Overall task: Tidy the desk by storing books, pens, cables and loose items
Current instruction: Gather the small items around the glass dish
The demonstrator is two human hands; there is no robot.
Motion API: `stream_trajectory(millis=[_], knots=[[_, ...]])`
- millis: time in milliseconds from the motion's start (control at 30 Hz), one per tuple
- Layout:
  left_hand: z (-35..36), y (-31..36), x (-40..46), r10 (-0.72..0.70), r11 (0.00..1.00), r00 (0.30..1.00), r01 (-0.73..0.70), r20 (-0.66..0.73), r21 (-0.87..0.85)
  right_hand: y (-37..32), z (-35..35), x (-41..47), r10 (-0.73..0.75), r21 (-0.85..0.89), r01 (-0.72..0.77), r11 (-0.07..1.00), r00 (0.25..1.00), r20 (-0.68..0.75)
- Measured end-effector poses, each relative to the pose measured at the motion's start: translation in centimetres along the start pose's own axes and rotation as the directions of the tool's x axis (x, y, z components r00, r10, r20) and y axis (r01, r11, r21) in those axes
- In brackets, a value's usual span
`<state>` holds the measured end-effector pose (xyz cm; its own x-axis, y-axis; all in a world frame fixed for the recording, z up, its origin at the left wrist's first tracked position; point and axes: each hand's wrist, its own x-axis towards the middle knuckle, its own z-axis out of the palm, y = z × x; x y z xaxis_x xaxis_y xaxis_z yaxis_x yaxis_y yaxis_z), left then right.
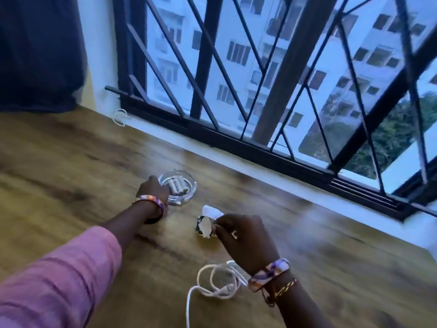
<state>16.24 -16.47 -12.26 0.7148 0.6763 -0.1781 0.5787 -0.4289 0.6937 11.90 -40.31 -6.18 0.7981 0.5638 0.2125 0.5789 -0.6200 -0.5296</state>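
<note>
**Hands at the glass dish and the paper**

The frame is motion-blurred. The left hand (153, 189) lies at the near rim of the glass dish (177, 187); its fingers are hidden, so its grip cannot be told. Small pale cylinders (175, 185) lie in the dish, too blurred to identify. The right hand (244, 240) pinches crumpled paper (208, 222), white with dark print, just above the desk (71, 162). A white cable (217, 284) lies looped beside the right wrist, its tail cut off by the frame's bottom edge. Another cable (120, 117) lies by the window.
</note>
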Motion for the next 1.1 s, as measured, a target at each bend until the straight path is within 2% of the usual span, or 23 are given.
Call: stream_trajectory(millis=[100, 300, 400, 500, 600, 667, 733, 800, 900, 967, 1033, 1100], knots=[[-0.7, -1.8, -2.0, 0.003, 0.999, 1.0, -0.003, 0.026, 0.037, -1.0, -0.7, 0.0, -0.06, 0.014, 0.06, 0.998, 0.998, 0.007], [-4.0, -7.6, -11.2, -0.068, 0.986, 0.997, 0.07, 0.021, -0.152, -5.1, -0.4, -2.9, -0.299, -0.01, 0.302, 0.953, 0.947, 0.117], [-6.5, -10.9, -17.0, -0.154, 0.969, 0.988, 0.146, -0.022, -0.201, -7.6, 0.7, -5.6, -0.371, 0.023, 0.377, 0.926, 0.896, 0.245], [-9.3, -14.6, -23.0, -0.228, 0.96, 0.973, 0.216, -0.048, -0.181, -10.0, 2.9, -9.1, -0.454, 0.096, 0.448, 0.889, 0.834, 0.314], [-12.1, -18.2, -28.9, -0.332, 0.906, 0.943, 0.318, -0.003, -0.278, -12.8, 5.6, -12.5, -0.521, 0.152, 0.507, 0.848, 0.748, 0.411], [-14.3, -21.1, -32.6, -0.362, 0.897, 0.931, 0.336, -0.041, -0.286, -15.5, 7.3, -14.6, -0.547, 0.176, 0.534, 0.827, 0.69, 0.475], [-16.3, -23.8, -35.8, -0.393, 0.89, 0.917, 0.36, -0.072, -0.279, -18.0, 9.2, -16.2, -0.558, 0.19, 0.545, 0.817, 0.664, 0.498], [-18.2, -26.2, -38.7, -0.446, 0.844, 0.893, 0.397, -0.062, -0.361, -20.6, 11.3, -17.9, -0.52, 0.203, 0.497, 0.844, 0.662, 0.539], [-20.9, -28.6, -42.0, -0.458, 0.816, 0.886, 0.386, -0.074, -0.431, -24.8, 14.6, -20.2, -0.368, 0.301, 0.215, 0.929, 0.626, 0.687], [-22.7, -30.5, -43.5, -0.441, 0.825, 0.892, 0.358, -0.103, -0.437, -27.7, 17.1, -21.8, -0.331, 0.333, 0.111, 0.937, 0.591, 0.735], [-24.3, -32.6, -44.7, -0.437, 0.837, 0.89, 0.349, -0.131, -0.422, -30.8, 19.4, -23.1, -0.317, 0.349, 0.07, 0.935, 0.608, 0.728], [-26.0, -35.1, -45.5, -0.431, 0.859, 0.888, 0.351, -0.157, -0.374, -33.5, 21.5, -24.3, -0.234, 0.331, -0.041, 0.943, 0.627, 0.743]])
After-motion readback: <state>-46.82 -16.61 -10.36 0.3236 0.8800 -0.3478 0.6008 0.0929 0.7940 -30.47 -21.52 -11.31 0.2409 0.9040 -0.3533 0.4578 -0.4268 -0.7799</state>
